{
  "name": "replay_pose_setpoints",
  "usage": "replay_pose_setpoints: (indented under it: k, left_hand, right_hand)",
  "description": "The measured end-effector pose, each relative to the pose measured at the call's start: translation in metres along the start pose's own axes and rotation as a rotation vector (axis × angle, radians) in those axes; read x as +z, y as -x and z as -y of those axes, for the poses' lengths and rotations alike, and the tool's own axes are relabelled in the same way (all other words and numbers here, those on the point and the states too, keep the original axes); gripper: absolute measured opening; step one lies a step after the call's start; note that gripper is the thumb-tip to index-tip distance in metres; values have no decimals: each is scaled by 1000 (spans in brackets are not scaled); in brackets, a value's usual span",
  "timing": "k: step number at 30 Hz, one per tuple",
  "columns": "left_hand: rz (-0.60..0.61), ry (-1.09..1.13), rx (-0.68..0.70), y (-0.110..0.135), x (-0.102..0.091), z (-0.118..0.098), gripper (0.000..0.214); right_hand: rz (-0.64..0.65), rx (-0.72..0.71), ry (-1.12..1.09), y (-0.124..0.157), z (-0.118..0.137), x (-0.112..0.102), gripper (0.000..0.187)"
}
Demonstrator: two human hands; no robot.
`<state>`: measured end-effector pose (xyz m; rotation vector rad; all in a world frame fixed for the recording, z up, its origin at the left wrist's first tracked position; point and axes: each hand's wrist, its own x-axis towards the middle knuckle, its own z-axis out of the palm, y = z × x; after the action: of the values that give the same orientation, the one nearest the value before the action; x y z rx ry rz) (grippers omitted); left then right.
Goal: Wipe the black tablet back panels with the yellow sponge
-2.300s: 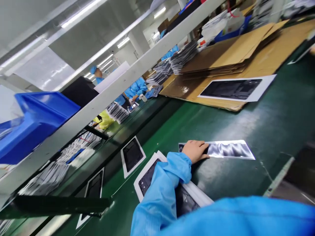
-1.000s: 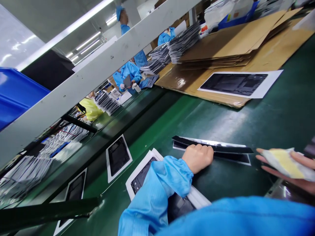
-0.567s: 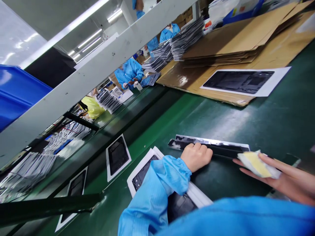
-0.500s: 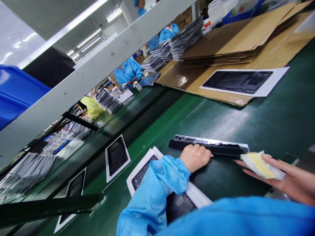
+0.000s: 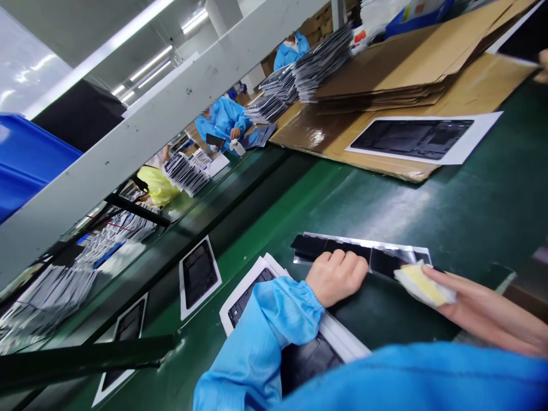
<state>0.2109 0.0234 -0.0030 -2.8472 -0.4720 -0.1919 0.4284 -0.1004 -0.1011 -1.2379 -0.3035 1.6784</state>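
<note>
My left hand (image 5: 337,277), in a blue sleeve, is closed with its fingers curled over the near edge of a black strip (image 5: 308,244). Its fingertips are hidden. The strip lies on the green table, in glossy dark sections with a clear or silvery border. At its right end, my right hand (image 5: 466,299) pinches a folded white and yellow wiping cloth (image 5: 423,283), which overlaps the strip's end. Under my left forearm lies a stack of white sheets (image 5: 342,337) with dark, phone-sized panels on them.
Beyond the strip, a white-bordered dark panel (image 5: 413,137) rests partly on flattened cardboard (image 5: 317,128). More panels (image 5: 200,274) lie on the green belt at left. A metal beam (image 5: 171,105) crosses above. Co-workers (image 5: 222,123) sit farther back; another person's hand (image 5: 543,65) shows at right.
My right hand has moved left with the cloth, onto the strip's end. The strip now shows separate glossy sections. Another person's hand and a white-edged dark sheet have appeared at the upper right.
</note>
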Motion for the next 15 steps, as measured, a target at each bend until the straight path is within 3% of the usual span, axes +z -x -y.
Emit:
replay_pose_setpoints:
  k: [4,8,12,15]
  left_hand:
    - [185,30,-276,9,2,3,26]
    - [312,133,-220,14,2,-6,25]
    - [256,103,-154,16,-2,-23,30]
    - [226,102,-152,21,-9,-20,32]
  right_hand:
    - [92,26,-111,-6,4,34,24]
    - [129,-62,-151,-15,0,51,31]
    - [183,-155,-57,-21,6,58,39]
    - [239,-130,63,-22,14,56,36]
